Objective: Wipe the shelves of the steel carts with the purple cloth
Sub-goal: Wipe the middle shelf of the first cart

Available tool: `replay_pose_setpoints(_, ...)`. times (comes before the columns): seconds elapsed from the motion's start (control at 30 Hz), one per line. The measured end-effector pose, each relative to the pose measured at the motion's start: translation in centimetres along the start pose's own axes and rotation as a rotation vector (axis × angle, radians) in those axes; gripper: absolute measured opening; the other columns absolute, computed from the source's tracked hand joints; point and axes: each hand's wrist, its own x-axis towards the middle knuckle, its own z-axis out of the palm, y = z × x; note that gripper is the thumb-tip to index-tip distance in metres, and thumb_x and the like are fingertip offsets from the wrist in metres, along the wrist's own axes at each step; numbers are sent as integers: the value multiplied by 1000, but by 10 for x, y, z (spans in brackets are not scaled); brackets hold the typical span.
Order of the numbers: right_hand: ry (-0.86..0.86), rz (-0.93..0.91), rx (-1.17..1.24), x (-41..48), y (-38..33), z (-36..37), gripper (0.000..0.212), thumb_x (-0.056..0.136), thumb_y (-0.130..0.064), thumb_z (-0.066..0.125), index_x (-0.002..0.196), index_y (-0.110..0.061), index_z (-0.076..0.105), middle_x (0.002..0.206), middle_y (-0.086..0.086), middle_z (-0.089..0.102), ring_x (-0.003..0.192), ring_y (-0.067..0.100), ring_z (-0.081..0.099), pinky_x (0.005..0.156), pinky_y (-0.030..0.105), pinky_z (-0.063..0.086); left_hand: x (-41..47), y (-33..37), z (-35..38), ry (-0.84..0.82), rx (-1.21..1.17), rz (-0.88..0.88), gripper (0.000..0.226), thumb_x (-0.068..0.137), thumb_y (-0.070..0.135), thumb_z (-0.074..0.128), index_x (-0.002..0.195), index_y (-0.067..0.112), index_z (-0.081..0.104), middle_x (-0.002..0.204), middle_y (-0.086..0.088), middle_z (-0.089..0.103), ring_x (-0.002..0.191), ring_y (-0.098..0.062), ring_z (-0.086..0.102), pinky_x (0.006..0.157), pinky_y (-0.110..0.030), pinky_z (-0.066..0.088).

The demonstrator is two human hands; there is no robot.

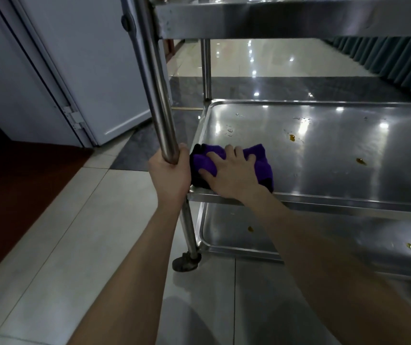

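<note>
On middle stainless-steel cart shelf: folded purple cloth pressed flat under right hand for wiping; left hand grips round steel cart post, likely steadying the cart.

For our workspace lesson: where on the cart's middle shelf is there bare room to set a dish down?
Free: between the purple cloth and the far rim of the middle shelf, and right of the cloth up to the orange spots. Crowded: the near-left corner, right hand on the cloth, left hand gripping the post.
</note>
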Motion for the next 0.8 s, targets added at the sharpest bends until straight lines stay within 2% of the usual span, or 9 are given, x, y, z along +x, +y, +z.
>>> replay_pose_setpoints(0.07,112,-43,47,-24,4,9,60,100,-67,27,140,-31,54,137,13,52,127,37,46,104,62,38,0,-1,-1,-1,-10,-5,48,98,30,68,73,-4,47,68,-35,52,56,-36,51,55,-49,48)
replay_pose_setpoints(0.1,106,-46,64,-21,10,12,58,100,-66,29,140,-33,55,135,12,52,125,37,47,103,61,38,0,-2,0,0,-13,-2,50,97,32,68,74,-7,47,69,-35,52,56,-38,52,55,-52,50)
replay_pose_setpoints(0.2,7,17,79,34,19,5,53,105,-61,39,150,-35,46,148,14,43,135,41,38,111,64,31,0,-3,1,-4,-24,-2,51,96,33,69,75,-8,46,69,-36,52,57,-32,51,54,-53,50)
replay_pose_setpoints(0.33,-130,90,105,89,16,-1,53,107,-56,40,154,-32,43,157,14,34,144,41,29,116,66,26,2,-4,2,32,-30,-5,54,98,30,71,74,-9,42,67,-36,48,59,-30,48,55,-52,47)
replay_pose_setpoints(0.47,14,-49,142,12,20,6,60,94,-59,37,149,-35,49,148,10,46,136,38,40,107,61,35,-1,-3,2,27,-15,28,52,96,31,70,70,-5,44,64,-30,49,57,-26,49,53,-42,45)
replay_pose_setpoints(0.5,50,-99,160,-11,23,10,61,93,-59,35,148,-37,50,145,8,49,133,36,43,105,60,37,-1,-3,2,20,-17,21,52,96,32,70,71,-6,44,66,-32,50,58,-29,50,54,-45,47)
replay_pose_setpoints(0.57,10,-130,170,-13,33,11,56,97,-59,40,148,-39,49,146,6,49,133,35,42,106,59,36,-1,-4,2,12,-28,8,52,95,32,69,73,-7,44,68,-35,50,59,-33,50,55,-51,48)
replay_pose_setpoints(0.7,-129,14,146,77,34,-8,54,105,-51,50,155,-34,42,153,12,38,141,41,33,116,62,27,3,-8,3,-15,-33,-8,53,96,29,69,75,-10,41,67,-37,48,59,-54,52,54,-56,48)
replay_pose_setpoints(0.8,-139,67,176,99,27,-7,53,104,-48,50,153,-29,44,151,14,38,141,42,32,116,63,27,5,-8,4,10,-26,-5,50,98,24,69,75,-10,40,68,-36,47,61,-53,52,56,-57,48)
